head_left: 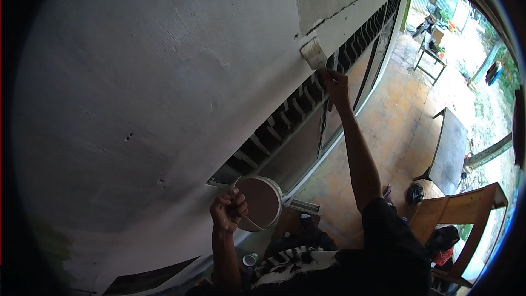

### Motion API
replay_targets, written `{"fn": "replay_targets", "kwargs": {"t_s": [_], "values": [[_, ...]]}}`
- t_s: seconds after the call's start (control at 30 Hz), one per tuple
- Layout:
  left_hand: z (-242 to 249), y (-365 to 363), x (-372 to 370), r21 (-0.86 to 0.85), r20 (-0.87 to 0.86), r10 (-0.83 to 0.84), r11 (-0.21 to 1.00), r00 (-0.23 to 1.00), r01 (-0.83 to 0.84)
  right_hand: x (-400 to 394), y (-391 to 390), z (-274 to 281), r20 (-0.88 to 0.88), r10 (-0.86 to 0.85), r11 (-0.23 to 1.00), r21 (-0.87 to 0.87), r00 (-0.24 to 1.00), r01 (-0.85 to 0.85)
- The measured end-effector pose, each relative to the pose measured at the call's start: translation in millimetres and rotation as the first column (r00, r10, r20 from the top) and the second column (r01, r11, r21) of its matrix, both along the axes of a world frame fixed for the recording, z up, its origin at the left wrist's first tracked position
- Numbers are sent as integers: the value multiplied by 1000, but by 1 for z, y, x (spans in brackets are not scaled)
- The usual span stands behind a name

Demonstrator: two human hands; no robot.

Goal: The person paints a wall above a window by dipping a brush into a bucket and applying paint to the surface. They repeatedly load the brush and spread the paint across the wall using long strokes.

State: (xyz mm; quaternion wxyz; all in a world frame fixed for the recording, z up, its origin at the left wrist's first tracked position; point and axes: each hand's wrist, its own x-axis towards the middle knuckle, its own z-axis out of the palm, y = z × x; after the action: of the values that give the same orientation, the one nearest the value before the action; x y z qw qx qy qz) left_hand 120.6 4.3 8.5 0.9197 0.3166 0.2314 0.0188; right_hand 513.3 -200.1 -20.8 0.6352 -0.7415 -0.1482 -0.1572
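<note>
Right grip point(337, 86) held a flat white brush point(314, 53) to the grey plaster wall point(164, 87), left grip point(228, 210) a round white bucket point(280, 195) beside it, likely for dipping.

white lettering point(296, 252) on the black shirt point(361, 271) cannot be read.

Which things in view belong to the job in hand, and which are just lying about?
In use:
- brush, in the right hand, at the wall
- bucket, held by its handle in the left hand
- wall

Apparently just about:
- grey-topped table
- wooden furniture
- motorcycle
</note>
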Motion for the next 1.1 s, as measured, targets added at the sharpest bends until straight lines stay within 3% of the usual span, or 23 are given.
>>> {"fn": "replay_targets", "kwargs": {"t_s": [0.07, 0.13, 0.27, 0.37, 0.5, 0.57, 0.6, 0.63, 0.67, 0.77, 0.83, 0.93, 1.0, 1.03, 1.1], "values": [[1, -2, -1, 27, -49, 39, 999, 998, -38, -4, -13, -16, 6, 11, 1000, -29, 1000, -11], [-2, -1, -1, 15, -35, 27, 1000, 999, -26, -7, -30, -28, -149, 51, 991, -116, 988, -69], [-3, -3, 3, 9, -62, 20, 1000, 998, -19, -13, -33, 16, -40, -41, 999, 5, 998, 41], [-8, -2, 2, 9, -25, -14, 1000, 1000, 14, -4, -18, 43, 27, 45, 999, 21, 999, -46], [-6, -6, 3, 13, -43, 26, 1000, 999, -26, -5, -13, -19, -51, 99, 986, -128, 994, -105], [-7, -5, 2, 11, -19, 20, 1000, 1000, -20, -10, -27, -65, -28, 66, 957, -282, 997, -71], [-7, -6, 1, 7, -19, 23, 1000, 1000, -23, -18, -34, -65, -27, 69, 955, -287, 997, -74], [-7, -6, 1, 10, -1, 12, 1000, 1000, -12, -23, -41, -63, -99, 26, 906, -418, 995, -65], [-6, -5, 2, 16, 18, 1, 1000, 1000, -1, -26, -45, -55, -161, -28, 839, -540, 986, -64], [-6, -5, 0, -12, 20, 5, 1000, 1000, -5, -28, -41, 13, -132, -99, 843, -538, 986, 13], [0, -10, -1, 20, -8, 21, 1000, 1000, -21, -17, -36, 49, 142, -204, 731, -636, 969, 247], [2, -10, -3, 62, -23, 38, 997, 999, -36, -24, -37, 120, 145, -49, 946, -310, 988, 92], [2, -12, -6, 62, -19, 40, 997, 999, -39, -31, -38, 145, 108, 51, 994, -100, 993, -40], [2, -13, -7, 69, -20, 46, 997, 999, -45, -27, -36, 138, 108, 52, 994, -100, 993, -42], [4, -12, -9, 81, -23, 51, 996, 998, -49, -12, -25, 102, 300, 3, 999, 36, 954, -14]]}}
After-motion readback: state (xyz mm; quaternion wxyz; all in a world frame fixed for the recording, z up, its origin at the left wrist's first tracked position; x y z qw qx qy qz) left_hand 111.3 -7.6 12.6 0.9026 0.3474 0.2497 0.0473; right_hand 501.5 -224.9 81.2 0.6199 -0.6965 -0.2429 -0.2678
